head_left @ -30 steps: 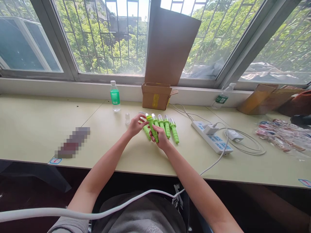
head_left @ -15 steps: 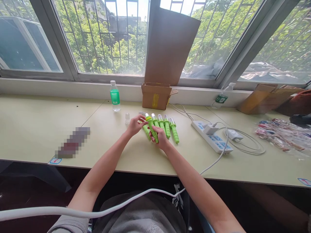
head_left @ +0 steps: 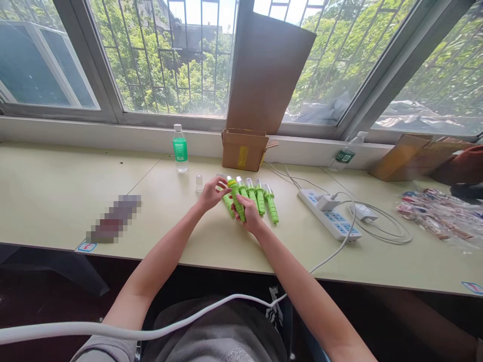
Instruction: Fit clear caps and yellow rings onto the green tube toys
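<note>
My right hand (head_left: 248, 212) is wrapped round the ridged handle of a green torch-shaped stick (head_left: 234, 193), which tilts up and away from me. Its upper end has a yellow collar and a small pale tip. At that collar, my left hand (head_left: 212, 193) has its thumb and fingertips closed in a pinch; what they grip exactly is partly hidden. Just left of it, a clear dome cap (head_left: 198, 183) stands on the table. Several similar green sticks with clear tops (head_left: 270, 203) lie in a row behind and to the right, and another is partly covered by my hands.
A water bottle (head_left: 180, 151) and a cardboard box (head_left: 243, 151) stand toward the window. On the right lie a white power strip (head_left: 330, 215) with cables and some plastic-bagged items (head_left: 437, 211). A blurred object (head_left: 115, 219) is at left. One white cable (head_left: 211, 303) crosses before my body.
The view has shifted very slightly. Both hands stay at the same stick, with the left fingers moving only a little around the collar.
</note>
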`<state>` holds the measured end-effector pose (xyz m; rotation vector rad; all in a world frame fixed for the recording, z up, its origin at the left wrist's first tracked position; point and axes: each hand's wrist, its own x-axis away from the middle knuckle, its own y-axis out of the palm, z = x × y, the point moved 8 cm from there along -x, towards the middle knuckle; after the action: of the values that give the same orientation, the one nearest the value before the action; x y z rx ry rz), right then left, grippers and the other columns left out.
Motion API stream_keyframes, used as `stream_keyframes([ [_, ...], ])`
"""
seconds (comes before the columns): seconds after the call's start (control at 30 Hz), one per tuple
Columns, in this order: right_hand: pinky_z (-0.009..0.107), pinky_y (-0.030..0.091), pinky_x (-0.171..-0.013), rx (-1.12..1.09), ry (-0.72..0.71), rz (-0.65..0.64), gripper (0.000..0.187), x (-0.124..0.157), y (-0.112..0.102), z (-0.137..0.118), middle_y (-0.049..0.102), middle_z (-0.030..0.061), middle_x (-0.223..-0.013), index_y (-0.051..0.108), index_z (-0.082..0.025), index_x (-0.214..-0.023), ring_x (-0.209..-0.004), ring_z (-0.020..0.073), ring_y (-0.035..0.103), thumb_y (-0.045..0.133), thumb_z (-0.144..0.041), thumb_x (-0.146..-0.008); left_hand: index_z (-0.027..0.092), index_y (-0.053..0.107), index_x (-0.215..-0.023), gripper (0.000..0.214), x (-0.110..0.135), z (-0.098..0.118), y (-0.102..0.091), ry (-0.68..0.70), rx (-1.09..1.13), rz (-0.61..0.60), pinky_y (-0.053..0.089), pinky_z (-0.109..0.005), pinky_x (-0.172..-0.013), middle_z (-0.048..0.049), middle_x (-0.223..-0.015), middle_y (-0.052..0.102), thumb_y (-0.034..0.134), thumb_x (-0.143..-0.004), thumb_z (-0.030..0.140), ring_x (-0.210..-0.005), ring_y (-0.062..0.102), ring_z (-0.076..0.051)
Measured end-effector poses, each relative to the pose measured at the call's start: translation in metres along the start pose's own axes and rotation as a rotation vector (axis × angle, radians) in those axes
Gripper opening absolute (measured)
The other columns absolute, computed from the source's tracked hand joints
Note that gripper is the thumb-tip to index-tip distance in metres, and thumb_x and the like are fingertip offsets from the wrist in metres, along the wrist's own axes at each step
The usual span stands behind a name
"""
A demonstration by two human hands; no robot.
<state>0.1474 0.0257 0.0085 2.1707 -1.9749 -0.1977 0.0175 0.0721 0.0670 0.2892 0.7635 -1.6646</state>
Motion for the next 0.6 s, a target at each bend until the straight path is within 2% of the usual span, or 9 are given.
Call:
stream_keyframes([
  [0.1, 0.022, 0.029, -0.033, 0.061, -0.025, 0.045, 0.04, 0.0, -0.001, -0.001, 0.055, 0.0004, -0.061, 0.064, -0.017, -0.098, -0.04, 0.0091, 0.045, 0.06, -0.052, -0.079, 0.02, 0.057, -0.091, 0.029, 0.001, 0.002, -0.001, 0.025, -0.028, 0.025, 0.052, -0.023, -0.059, -0.004, -0.096, 0.063, 0.071, -0.077, 0.04, -0.082, 0.065, -0.015],
  [0.3, 0.022, 0.023, -0.031, 0.131, -0.055, 0.076, 0.041, 0.001, -0.001, -0.002, 0.047, -0.0022, -0.052, 0.063, -0.018, -0.089, -0.034, 0.0081, 0.038, 0.057, -0.057, -0.08, 0.02, 0.057, -0.091, 0.031, 0.003, 0.009, 0.001, 0.061, -0.051, 0.024, 0.054, -0.024, -0.06, -0.0045, -0.096, 0.061, 0.071, -0.076, 0.044, -0.083, 0.065, -0.015],
  [0.6, 0.022, 0.022, -0.03, 0.218, -0.093, 0.061, 0.04, 0.003, 0.003, -0.003, 0.041, -0.0044, -0.043, 0.062, -0.018, -0.083, -0.033, 0.0074, 0.033, 0.06, -0.058, -0.079, 0.017, 0.056, -0.082, 0.035, 0.002, 0.011, 0.001, 0.023, 0.016, 0.041, 0.055, -0.026, -0.062, -0.0056, -0.093, 0.064, 0.071, -0.073, 0.048, -0.084, 0.065, -0.016],
])
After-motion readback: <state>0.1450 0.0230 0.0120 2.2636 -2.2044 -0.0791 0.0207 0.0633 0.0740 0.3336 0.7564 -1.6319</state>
